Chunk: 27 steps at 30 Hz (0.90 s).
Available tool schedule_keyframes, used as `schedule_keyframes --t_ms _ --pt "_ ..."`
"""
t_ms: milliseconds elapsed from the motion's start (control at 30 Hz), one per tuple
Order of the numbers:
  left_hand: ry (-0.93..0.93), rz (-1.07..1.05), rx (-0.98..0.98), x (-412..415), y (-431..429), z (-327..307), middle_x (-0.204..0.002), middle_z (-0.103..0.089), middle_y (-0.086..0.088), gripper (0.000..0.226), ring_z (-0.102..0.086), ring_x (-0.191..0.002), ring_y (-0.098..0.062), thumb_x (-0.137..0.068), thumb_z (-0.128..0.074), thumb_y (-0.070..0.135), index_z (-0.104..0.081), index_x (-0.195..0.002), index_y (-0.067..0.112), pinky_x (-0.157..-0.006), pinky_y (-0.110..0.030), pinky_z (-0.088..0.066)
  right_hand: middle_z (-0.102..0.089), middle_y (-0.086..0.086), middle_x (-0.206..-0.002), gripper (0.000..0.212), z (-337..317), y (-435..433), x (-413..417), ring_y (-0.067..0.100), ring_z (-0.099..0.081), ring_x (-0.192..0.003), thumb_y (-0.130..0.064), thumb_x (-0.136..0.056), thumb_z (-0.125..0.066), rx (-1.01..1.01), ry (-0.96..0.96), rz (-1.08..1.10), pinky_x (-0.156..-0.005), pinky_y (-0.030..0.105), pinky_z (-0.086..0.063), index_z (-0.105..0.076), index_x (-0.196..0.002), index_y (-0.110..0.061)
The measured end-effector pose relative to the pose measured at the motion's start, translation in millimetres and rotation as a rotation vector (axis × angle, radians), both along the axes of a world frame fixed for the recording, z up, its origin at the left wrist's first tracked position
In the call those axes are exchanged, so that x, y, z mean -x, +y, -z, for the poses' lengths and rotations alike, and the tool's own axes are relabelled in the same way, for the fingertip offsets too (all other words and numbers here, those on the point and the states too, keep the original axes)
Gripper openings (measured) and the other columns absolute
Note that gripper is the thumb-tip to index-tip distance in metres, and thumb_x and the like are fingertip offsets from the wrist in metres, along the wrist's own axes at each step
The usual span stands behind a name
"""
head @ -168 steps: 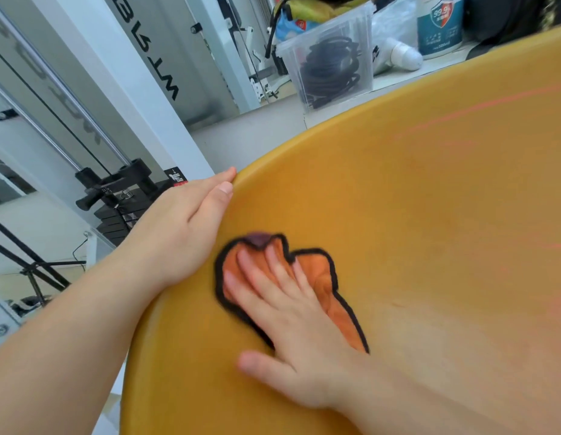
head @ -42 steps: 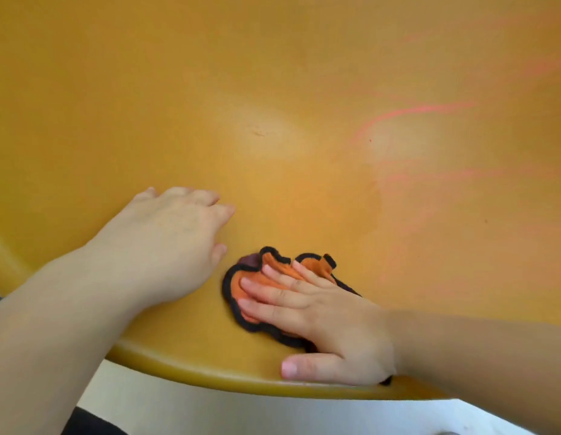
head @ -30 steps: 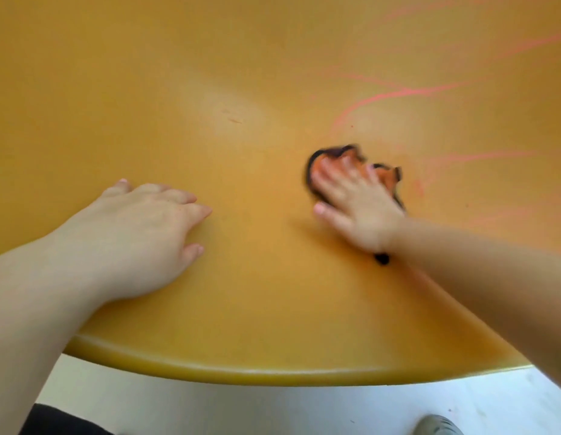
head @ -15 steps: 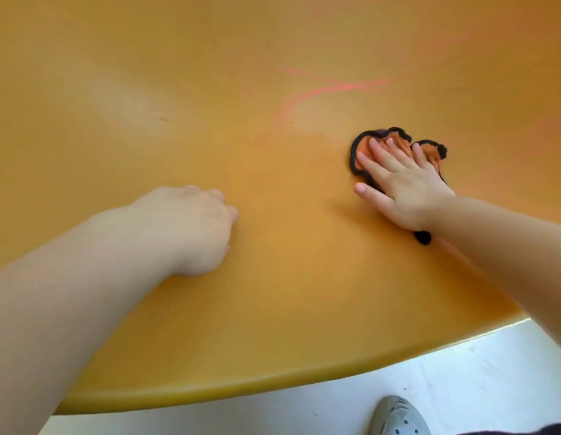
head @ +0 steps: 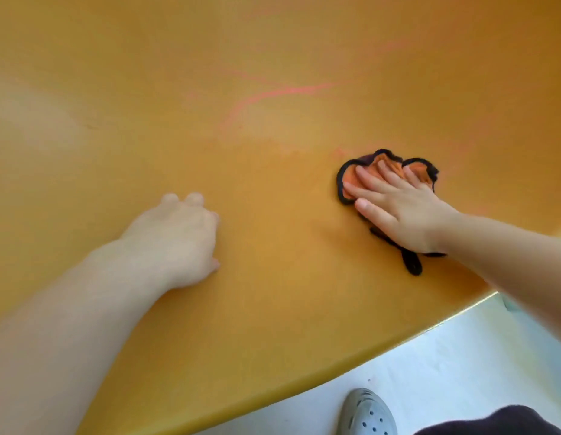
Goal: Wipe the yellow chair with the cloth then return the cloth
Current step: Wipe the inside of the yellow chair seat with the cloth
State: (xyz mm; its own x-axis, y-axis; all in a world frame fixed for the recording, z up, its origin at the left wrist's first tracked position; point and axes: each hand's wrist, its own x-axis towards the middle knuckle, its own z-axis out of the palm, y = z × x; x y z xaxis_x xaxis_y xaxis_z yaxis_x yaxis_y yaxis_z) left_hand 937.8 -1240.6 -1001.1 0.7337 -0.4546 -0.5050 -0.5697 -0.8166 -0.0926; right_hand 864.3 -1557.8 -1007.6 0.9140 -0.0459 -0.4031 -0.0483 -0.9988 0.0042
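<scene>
The right hand [head: 401, 211] now presses the cloth [head: 395, 166] far out to the right of the yellow chair [head: 273, 309], well apart from the left hand [head: 175, 240]; a second and a half ago the two lay just beside each other near the front rim. The left hand's fingers, flat before, are curled under. A grey shoe [head: 367, 414] has come into view below the rim.

The yellow chair [head: 273, 309] fills the frame, its seat's near edge curving above a pale floor [head: 445, 365] where a grey perforated shoe [head: 367, 412] stands. An orange, black-edged cloth [head: 351, 178] lies on the seat toward its right side, pressed under the flat right hand [head: 401, 208]. The left hand [head: 175, 240] rests, fingers curled, nearer the seat's middle. Faint pink streaks [head: 273, 94] cross the far surface.
</scene>
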Motion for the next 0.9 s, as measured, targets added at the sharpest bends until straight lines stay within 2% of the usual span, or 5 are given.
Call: schedule_keyframes --t_ms 100,367,500,700,900 --pt "-0.006 -0.007 0.019 -1 -1 1 -0.126 -0.041 -0.004 0.052 -0.045 -0.112 -0.031 -0.082 -0.066 0.058 -0.055 -0.120 0.024 -0.098 -0.040 -0.045 0.014 -0.012 -0.169 0.095 19 24 -24 0.023 0.023 -0.153 -0.081 -0.074 0.018 -0.005 -0.016 0.074 -0.122 0.052 0.018 -0.002 -0.160 -0.045" --pt "0.020 -0.066 0.067 -4 -3 -2 -0.123 -0.039 -0.002 0.057 -0.043 -0.116 -0.029 -0.079 -0.071 0.056 -0.052 -0.124 0.025 -0.090 -0.039 -0.046 0.015 -0.022 -0.166 0.071 10 102 54 0.009 0.029 -0.150 -0.073 -0.094 0.000 -0.312 0.195 -0.466 -0.118 0.039 0.026 -0.002 -0.160 -0.045" --pt "0.014 -0.070 0.076 -5 -2 -2 -0.125 -0.040 -0.001 0.060 -0.043 -0.115 -0.029 -0.077 -0.072 0.058 -0.052 -0.124 0.026 -0.090 -0.039 -0.046 0.007 -0.015 -0.168 0.088 7 13 19 0.020 0.012 -0.157 -0.084 -0.076 0.022 0.029 -0.023 -0.183 -0.123 0.049 0.012 0.002 -0.155 -0.049" --pt "-0.015 -0.101 0.098 -6 -2 0 -0.118 -0.042 0.001 0.064 -0.045 -0.113 -0.028 -0.071 -0.076 0.060 -0.054 -0.122 0.028 -0.085 -0.039 -0.048 0.011 0.000 -0.170 0.087 30 26 -33 0.034 0.016 -0.155 -0.077 -0.088 0.001 0.198 -0.143 0.219 -0.120 0.058 0.013 0.000 -0.162 -0.032" --pt "-0.025 -0.131 0.107 -9 1 2 -0.131 -0.041 0.000 0.081 -0.043 -0.122 -0.029 -0.065 -0.078 0.064 -0.050 -0.133 0.030 -0.094 -0.041 -0.047 0.016 -0.009 -0.169 0.086 26 114 39 0.025 0.022 -0.154 -0.080 -0.088 -0.003 -0.154 0.044 -0.351 -0.122 0.049 0.017 0.004 -0.162 -0.036"
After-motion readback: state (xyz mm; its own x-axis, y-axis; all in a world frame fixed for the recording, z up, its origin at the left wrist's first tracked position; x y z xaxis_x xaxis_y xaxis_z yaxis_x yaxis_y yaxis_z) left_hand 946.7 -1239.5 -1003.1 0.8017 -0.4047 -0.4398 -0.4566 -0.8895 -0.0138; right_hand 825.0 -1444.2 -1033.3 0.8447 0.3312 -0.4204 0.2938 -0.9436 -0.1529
